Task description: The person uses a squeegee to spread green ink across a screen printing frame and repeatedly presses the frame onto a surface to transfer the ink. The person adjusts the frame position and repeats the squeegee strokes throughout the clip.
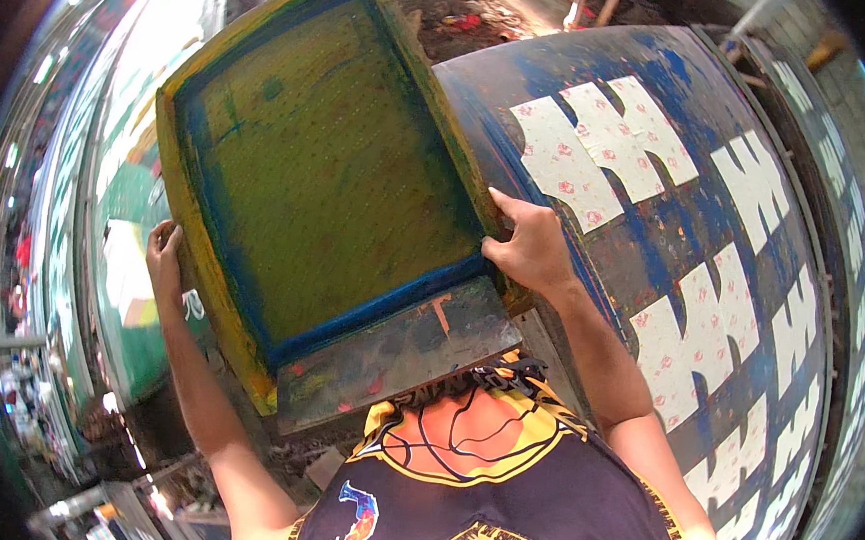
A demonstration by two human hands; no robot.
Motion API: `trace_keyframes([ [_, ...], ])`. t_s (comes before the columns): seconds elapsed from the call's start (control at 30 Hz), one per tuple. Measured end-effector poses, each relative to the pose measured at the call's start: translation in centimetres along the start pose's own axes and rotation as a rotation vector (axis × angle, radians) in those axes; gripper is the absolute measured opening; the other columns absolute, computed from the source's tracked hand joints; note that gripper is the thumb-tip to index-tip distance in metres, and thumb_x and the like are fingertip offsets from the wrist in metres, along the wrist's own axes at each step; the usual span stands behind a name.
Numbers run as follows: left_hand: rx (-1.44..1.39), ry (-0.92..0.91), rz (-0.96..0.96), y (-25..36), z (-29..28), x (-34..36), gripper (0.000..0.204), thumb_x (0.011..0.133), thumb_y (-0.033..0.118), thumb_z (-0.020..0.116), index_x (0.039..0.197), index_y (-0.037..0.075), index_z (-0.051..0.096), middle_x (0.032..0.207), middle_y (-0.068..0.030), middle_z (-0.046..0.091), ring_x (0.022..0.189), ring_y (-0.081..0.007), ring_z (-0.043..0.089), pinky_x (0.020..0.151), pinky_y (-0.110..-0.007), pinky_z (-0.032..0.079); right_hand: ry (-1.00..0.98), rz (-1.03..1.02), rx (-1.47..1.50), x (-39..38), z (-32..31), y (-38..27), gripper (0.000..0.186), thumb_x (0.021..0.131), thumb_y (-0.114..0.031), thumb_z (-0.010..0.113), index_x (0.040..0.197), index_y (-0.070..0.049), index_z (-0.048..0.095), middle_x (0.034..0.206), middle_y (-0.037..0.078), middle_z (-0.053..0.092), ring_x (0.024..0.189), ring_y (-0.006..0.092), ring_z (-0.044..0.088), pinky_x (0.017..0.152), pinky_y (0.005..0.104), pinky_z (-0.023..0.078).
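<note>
A large screen-printing frame [324, 167] with olive-green mesh and a paint-stained yellow and blue rim is tilted in front of me. My left hand [165, 243] grips its left edge with curled fingers. My right hand [533, 243] is closed on the right edge near the lower corner, thumb on the rim. A grey, paint-smeared board strip [397, 353] runs along the frame's near end, close to my body. To the right of the frame, a white cut fabric piece [571, 159] with small pink flowers lies flat on the dark table [593, 266].
Several more cut pieces, such as a flowered fabric piece [699, 329], lie in rows along the table's right side. Beyond its right edge, another table [849, 199] holds more pale pieces. A green surface [127, 329] stands at left. Upright poles [612, 4] rise behind.
</note>
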State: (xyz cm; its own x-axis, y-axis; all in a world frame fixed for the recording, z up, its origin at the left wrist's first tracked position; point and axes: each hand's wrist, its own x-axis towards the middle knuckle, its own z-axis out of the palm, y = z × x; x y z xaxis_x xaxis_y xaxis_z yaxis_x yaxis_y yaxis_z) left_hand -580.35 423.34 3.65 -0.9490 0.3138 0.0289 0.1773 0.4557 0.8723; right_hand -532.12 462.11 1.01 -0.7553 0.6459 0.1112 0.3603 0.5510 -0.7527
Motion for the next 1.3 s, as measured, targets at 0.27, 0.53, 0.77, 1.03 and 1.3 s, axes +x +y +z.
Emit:
trace_keyframes([
  [0.27,0.228,-0.184,0.348,4.3,16.2,21.2,0.044,0.100,0.033,0.075,0.129,0.001,0.071,0.126,-0.0133,0.072,0.116,-0.0236,0.067,0.106,-0.036,0.049,0.199,0.269,-0.005,5.9,1.0,0.0,0.068,0.073,-0.017,0.078,0.135,0.009,0.068,0.109,0.032,0.075,0.100,0.0419,0.077,0.091,0.0465,0.061],
  [0.53,0.011,-0.509,0.335,12.6,34.0,31.6,0.045,0.100,0.033,0.077,0.129,0.000,0.069,0.117,-0.0092,0.073,0.107,-0.0183,0.066,0.099,-0.033,0.051,0.505,0.464,-0.126,6.8,1.9,1.2,0.068,0.074,-0.018,0.080,0.135,0.009,0.069,0.109,0.035,0.074,0.100,0.0435,0.077,0.091,0.0460,0.061],
  [0.77,0.094,-0.733,0.690,24.0,52.5,31.2,0.038,0.100,0.035,0.078,0.125,0.006,0.074,0.103,-0.0042,0.073,0.092,-0.0136,0.065,0.084,-0.030,0.052,0.697,0.693,-0.119,3.1,-1.3,3.4,0.070,0.075,-0.018,0.080,0.138,0.009,0.066,0.120,0.033,0.074,0.112,0.0376,0.077,0.098,0.0418,0.060],
  [1.03,0.090,-0.754,1.083,36.5,72.5,22.1,0.060,0.090,0.057,0.079,0.127,0.011,0.077,0.112,-0.0134,0.077,0.101,-0.0242,0.072,0.091,-0.039,0.055,0.967,0.806,-0.019,-1.5,-3.6,8.8,0.060,0.077,-0.015,0.081,0.133,0.005,0.070,0.119,0.023,0.079,0.116,0.0328,0.077,0.099,0.0408,0.059],
  [1.3,0.232,-0.837,1.064,33.2,81.7,13.8,0.052,0.091,0.052,0.079,0.121,0.009,0.077,0.115,-0.0132,0.078,0.105,-0.0264,0.073,0.096,-0.038,0.055,1.045,0.996,-0.019,-4.9,-2.1,12.8,0.060,0.077,-0.014,0.080,0.135,0.000,0.072,0.124,0.023,0.078,0.119,0.0332,0.076,0.101,0.0412,0.059],
])
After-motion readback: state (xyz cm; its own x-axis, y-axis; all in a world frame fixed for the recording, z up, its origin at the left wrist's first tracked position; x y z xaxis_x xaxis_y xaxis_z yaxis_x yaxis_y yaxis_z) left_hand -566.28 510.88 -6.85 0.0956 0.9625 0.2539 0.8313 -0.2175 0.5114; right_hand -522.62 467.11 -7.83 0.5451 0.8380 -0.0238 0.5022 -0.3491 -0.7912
